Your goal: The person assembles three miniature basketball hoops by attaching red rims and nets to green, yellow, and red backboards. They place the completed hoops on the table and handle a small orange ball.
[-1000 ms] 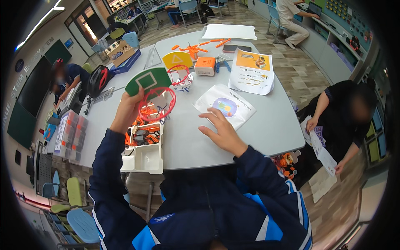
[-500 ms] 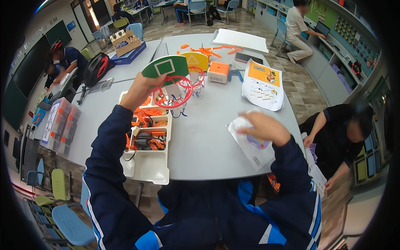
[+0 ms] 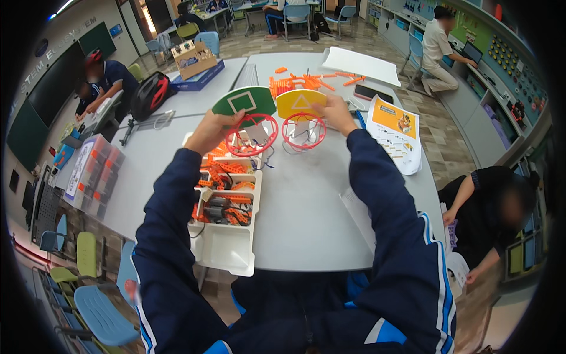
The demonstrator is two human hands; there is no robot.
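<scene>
Dial centred between the two hoops, 12 pointing away from me.

Left hand (image 3: 209,131), 9 o'clock: closed to one board's thickness on the outer lower edge of the green backboard (image 3: 246,103). Thumb on the near face; fingers behind it, out of sight. Right hand (image 3: 340,115), 3 o'clock: a like pinch on the outer edge of the yellow backboard (image 3: 300,104), digits behind hidden. Inner edges of the boards meet in my view; whether they touch I cannot tell. Left red hoop (image 3: 251,155) and right red hoop (image 3: 303,148) face me, just apart.

Handling, my judgement: pinch the rigid boards, not the rims; keep the dangling dark cords (image 3: 269,158) from crossing into the other hoop; hold both faces level and press lightly, as the hoops look apt to flex.

Pose: both arms reach toward 12, hands roughly matched in height, the left sleeve (image 3: 168,200) rising from 7, the right sleeve (image 3: 383,171) from 5. Left wrist bends inward over the parts tray (image 3: 224,245).

Outward: that tray at 7, orange parts in its compartments. Loose orange pieces (image 3: 312,81) at 1, phone (image 3: 373,94) between 2 and 3, printed sheet (image 3: 394,133) at 3. White packet (image 3: 356,212) between 4 and 5, partly under my right sleeve. Black-and-red helmet (image 3: 150,97) between 9 and 10.
</scene>
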